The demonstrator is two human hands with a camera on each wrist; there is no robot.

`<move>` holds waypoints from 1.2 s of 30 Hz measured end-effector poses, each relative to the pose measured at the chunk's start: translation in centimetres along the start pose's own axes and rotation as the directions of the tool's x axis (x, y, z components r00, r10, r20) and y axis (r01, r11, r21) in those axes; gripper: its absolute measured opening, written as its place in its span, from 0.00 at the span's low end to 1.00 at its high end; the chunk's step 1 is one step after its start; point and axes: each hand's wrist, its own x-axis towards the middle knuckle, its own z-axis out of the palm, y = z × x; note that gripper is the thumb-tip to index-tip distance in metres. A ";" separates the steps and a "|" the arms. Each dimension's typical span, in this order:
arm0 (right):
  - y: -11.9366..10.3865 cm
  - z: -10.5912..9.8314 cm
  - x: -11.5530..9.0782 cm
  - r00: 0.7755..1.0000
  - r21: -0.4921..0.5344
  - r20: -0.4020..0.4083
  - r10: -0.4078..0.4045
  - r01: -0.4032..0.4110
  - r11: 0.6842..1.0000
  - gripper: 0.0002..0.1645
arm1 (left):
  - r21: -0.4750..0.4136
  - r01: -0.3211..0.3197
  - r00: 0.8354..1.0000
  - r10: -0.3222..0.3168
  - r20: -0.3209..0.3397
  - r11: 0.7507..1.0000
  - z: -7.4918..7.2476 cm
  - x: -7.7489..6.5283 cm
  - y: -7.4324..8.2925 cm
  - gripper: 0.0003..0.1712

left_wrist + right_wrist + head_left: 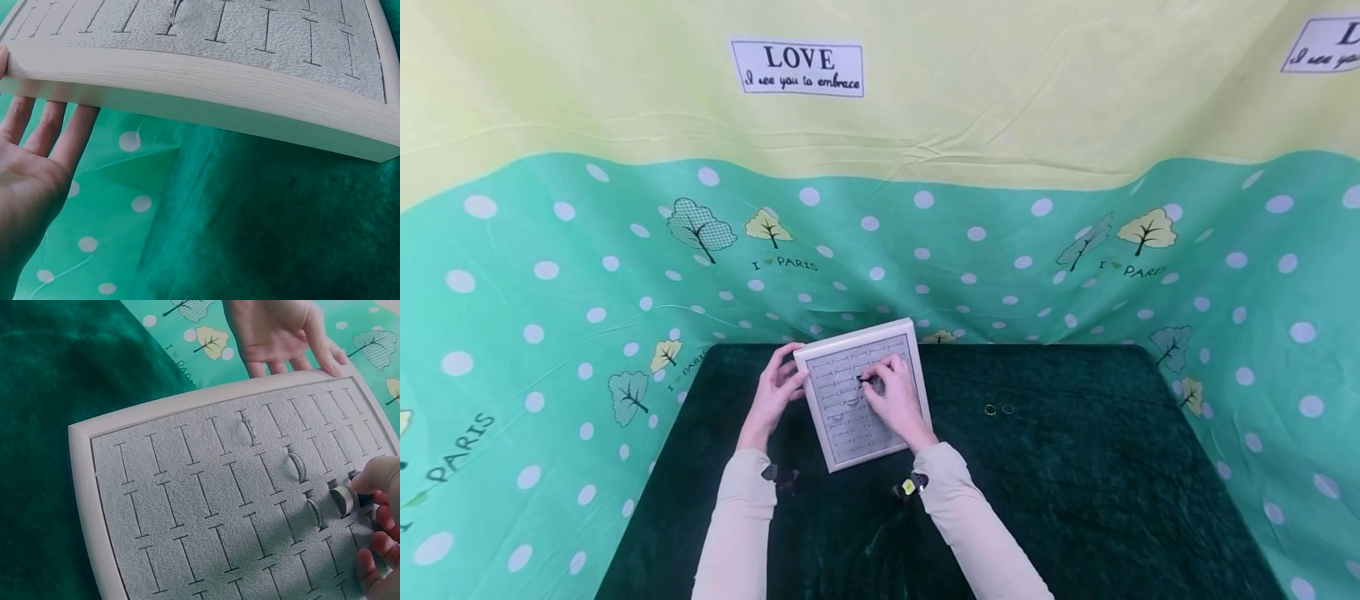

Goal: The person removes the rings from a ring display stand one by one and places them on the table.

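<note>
A shallow ring display tray (850, 339) with a pale wooden frame and grey slotted padding stands tilted above the dark cloth. My left hand (769, 400) grips its left side, thumb on the frame and fingers beneath, as the left wrist view shows. Over the padding, my right hand (897, 402) pinches a dark ring (355, 479) between thumb and forefinger, right at a slot. Close beside it sits a wide metal band (342, 501). Narrow silver rings stand in nearby slots, among them a textured one (317, 512), another (298, 467) and a third (250, 431).
To the right of the tray, a gold-coloured ring (990, 405) and a thinner ring (1007, 406) lie on the dark green velvet cloth (1090, 483). Behind the table hangs a green and yellow printed curtain (880, 233), which also runs down both sides.
</note>
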 end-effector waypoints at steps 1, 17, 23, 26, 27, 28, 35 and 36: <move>0.0 0.0 0.0 1.000 0.004 0.002 0.000 0.000 1.000 0.03 | 0.002 0.001 1.000 -0.001 -0.001 1.000 0.0 0.0 0.0 0.27; 0.4 -0.6 -0.3 0.999 0.101 0.022 -0.039 0.037 0.994 0.03 | 0.028 0.010 1.000 -0.010 0.000 1.000 0.4 0.1 0.2 0.26; 0.5 -0.8 -0.2 0.998 0.128 0.027 -0.063 0.059 0.990 0.03 | 0.030 0.010 1.000 -0.010 -0.004 0.999 0.4 0.1 0.2 0.26; 0.6 -0.9 -0.3 0.998 0.166 0.039 -0.055 0.048 0.985 0.03 | 0.031 0.010 1.000 -0.010 -0.002 0.999 0.4 0.1 0.2 0.26; 0.5 -1.0 -0.3 0.998 0.189 0.045 -0.047 0.038 0.981 0.03 | 0.033 0.011 1.000 -0.011 -0.003 0.999 0.4 0.1 0.2 0.26; 0.5 -1.1 -0.3 0.998 0.211 0.052 -0.038 0.026 0.977 0.03 | 0.034 0.010 1.000 -0.010 -0.004 0.999 0.4 0.1 0.2 0.26; 0.3 -1.7 -0.6 0.995 0.323 0.101 0.021 -0.053 0.945 0.03 | 0.040 0.006 1.000 -0.006 -0.010 0.999 0.2 0.0 0.2 0.26; 0.3 -1.8 -0.6 0.995 0.329 0.102 0.020 -0.053 0.943 0.03 | 0.040 0.009 1.000 -0.008 -0.010 0.999 0.2 0.0 0.2 0.26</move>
